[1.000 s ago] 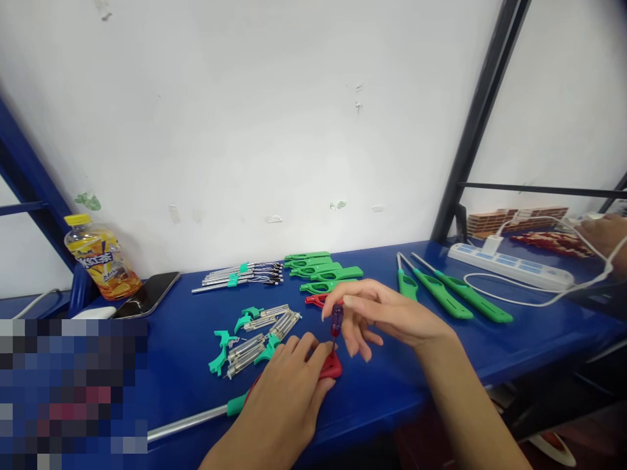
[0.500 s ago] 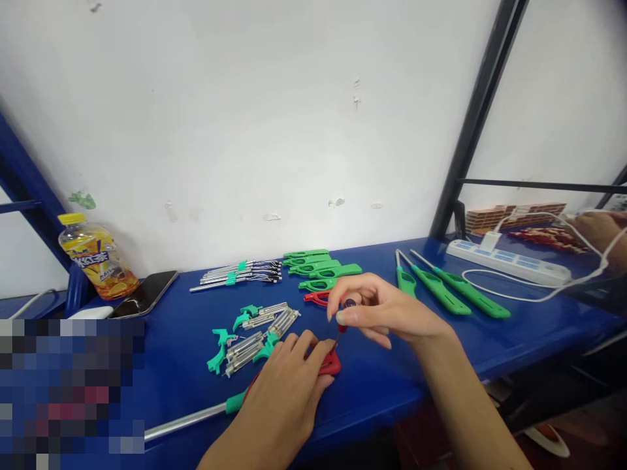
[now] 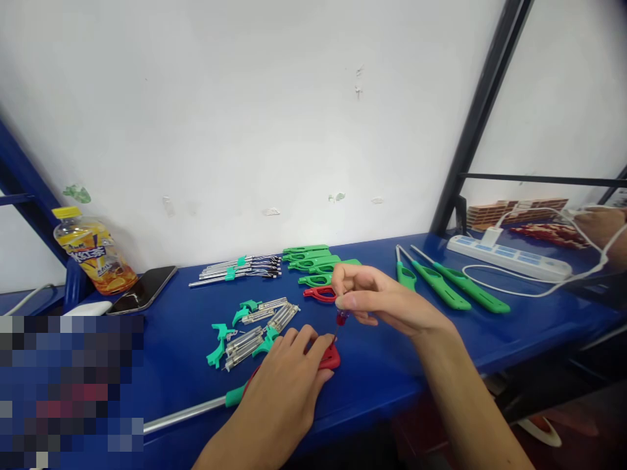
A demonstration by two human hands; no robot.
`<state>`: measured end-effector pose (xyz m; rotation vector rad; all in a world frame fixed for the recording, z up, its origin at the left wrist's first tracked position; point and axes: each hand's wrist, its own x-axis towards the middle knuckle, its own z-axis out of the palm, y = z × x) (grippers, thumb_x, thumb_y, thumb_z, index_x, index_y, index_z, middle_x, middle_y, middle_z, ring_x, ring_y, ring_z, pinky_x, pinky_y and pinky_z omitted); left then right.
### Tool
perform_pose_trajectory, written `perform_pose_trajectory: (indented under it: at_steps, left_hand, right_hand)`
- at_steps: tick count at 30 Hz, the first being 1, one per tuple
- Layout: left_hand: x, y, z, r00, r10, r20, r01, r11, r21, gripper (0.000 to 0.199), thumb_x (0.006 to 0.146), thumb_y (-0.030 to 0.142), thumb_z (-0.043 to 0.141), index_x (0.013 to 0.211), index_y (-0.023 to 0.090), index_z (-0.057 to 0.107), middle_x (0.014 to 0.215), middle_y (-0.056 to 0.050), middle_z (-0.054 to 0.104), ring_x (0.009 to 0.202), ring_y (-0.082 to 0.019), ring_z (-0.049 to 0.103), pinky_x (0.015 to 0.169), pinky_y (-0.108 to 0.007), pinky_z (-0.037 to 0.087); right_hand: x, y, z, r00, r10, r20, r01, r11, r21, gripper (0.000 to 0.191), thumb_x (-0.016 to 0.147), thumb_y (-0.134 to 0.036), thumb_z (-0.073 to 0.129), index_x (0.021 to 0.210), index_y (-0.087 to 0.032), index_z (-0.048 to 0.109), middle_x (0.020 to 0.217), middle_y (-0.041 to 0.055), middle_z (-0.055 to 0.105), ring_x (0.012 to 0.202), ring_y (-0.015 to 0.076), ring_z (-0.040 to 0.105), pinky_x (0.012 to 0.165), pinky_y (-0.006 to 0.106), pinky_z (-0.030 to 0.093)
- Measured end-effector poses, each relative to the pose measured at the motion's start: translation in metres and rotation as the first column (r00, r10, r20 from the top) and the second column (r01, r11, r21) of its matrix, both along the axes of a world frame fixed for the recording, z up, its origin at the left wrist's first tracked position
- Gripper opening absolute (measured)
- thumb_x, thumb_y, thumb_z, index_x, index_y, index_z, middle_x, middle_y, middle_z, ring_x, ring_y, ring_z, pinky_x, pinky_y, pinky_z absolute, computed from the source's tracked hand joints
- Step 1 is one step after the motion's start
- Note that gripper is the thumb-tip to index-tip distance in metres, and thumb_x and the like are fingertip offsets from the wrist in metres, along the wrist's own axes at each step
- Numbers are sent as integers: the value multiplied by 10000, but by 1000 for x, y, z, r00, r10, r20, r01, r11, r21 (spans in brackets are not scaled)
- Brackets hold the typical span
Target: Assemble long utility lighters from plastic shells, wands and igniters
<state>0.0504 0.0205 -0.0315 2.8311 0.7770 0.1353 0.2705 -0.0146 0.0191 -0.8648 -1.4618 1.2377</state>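
My left hand (image 3: 289,375) presses a lighter with a red handle (image 3: 332,358) and a long metal tube against the blue table, its fingers closed over the handle. Between the thumb and fingers of my right hand (image 3: 377,297) is a small screwdriver (image 3: 342,318), tilted, its thin shaft pointing down at the red handle by my left fingertips. Whether the tip sits in a screw is too small to tell. Just left of my left hand lie several turquoise triggers (image 3: 267,341) and clear tubes with metal ends (image 3: 245,346). A red handle shell (image 3: 321,294) lies behind my right hand.
Green handle shells (image 3: 313,261) and metal rods with wires (image 3: 235,269) lie by the wall. Green lighters (image 3: 441,287) and a power strip (image 3: 509,258) are on the right. A drink bottle (image 3: 95,254) and phone (image 3: 144,289) stand left. Another person's hand (image 3: 600,228) shows far right.
My right fingers have shifted slightly up and turned on the screwdriver's grip, whose top they now cover. My left hand keeps its hold on the lighter. The view has tilted slightly.
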Motion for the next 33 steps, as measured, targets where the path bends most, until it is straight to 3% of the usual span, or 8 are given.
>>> perform_pose_trajectory:
  at_steps: [3, 6, 12, 16, 20, 27, 33]
  left_hand:
    - [0, 0, -1, 1000, 0, 7, 0, 1000, 6, 431, 1099, 161, 492, 1525, 203, 545, 1337, -116, 620, 1179, -337, 593, 1063, -577, 510]
    - [1, 1, -3, 1000, -6, 19, 6, 1000, 15, 423, 1100, 169, 494, 1518, 201, 551, 1328, -115, 624, 1167, -333, 597, 1055, -569, 516]
    - [0, 0, -3, 1000, -4, 18, 4, 1000, 17, 436, 1108, 186, 482, 1540, 204, 529, 1345, -122, 617, 1178, -340, 592, 1058, -580, 510]
    - [-1, -1, -1, 1000, 3, 7, -3, 1000, -8, 430, 1103, 176, 489, 1529, 197, 534, 1348, -122, 615, 1184, -335, 587, 1061, -569, 508]
    - [0, -2, 2, 1000, 7, -8, -7, 1000, -7, 416, 1111, 181, 476, 1520, 222, 538, 1346, -110, 619, 1183, -332, 589, 1063, -576, 502]
    - [0, -1, 0, 1000, 1, -10, -1, 1000, 15, 422, 1115, 190, 473, 1531, 222, 532, 1354, -114, 620, 1181, -338, 596, 1053, -593, 510]
    - [-1, 0, -6, 999, -1, 53, 1, 1000, 8, 417, 1111, 191, 483, 1523, 189, 545, 1321, -118, 621, 1176, -328, 593, 1077, -592, 503]
  right_hand:
    - [0, 0, 1, 1000, -12, 19, 12, 1000, 15, 193, 918, -353, 836, 998, -200, 750, 719, -56, 548, 541, 75, 392, 436, 192, 292]
    - [-2, 2, 0, 998, -41, 49, 40, 999, 26, 220, 892, -365, 864, 918, -172, 763, 672, -44, 564, 534, 81, 390, 438, 209, 279]
    - [-3, 3, -2, 978, -191, 90, 189, 982, 26, 392, 915, -358, 869, 791, -221, 522, 546, -113, 469, 481, 65, 325, 463, 206, 232]
    - [0, 1, -2, 990, -63, 127, 56, 997, 58, 281, 973, -457, 799, 927, -207, 679, 494, -124, 458, 408, 54, 342, 455, 205, 270]
    - [0, 1, -2, 989, -10, 145, 1, 998, 60, 518, 1026, -658, 625, 967, -166, 778, 488, -52, 571, 420, 102, 497, 443, 228, 332]
    - [-3, 4, -1, 988, -96, 120, 87, 993, 76, 408, 960, -551, 772, 795, -177, 772, 392, -104, 480, 365, 71, 420, 570, 250, 447]
    - [-7, 2, -1, 986, -94, 135, 89, 995, 40, 412, 934, -575, 779, 811, -187, 721, 417, -102, 492, 335, 64, 414, 439, 221, 315]
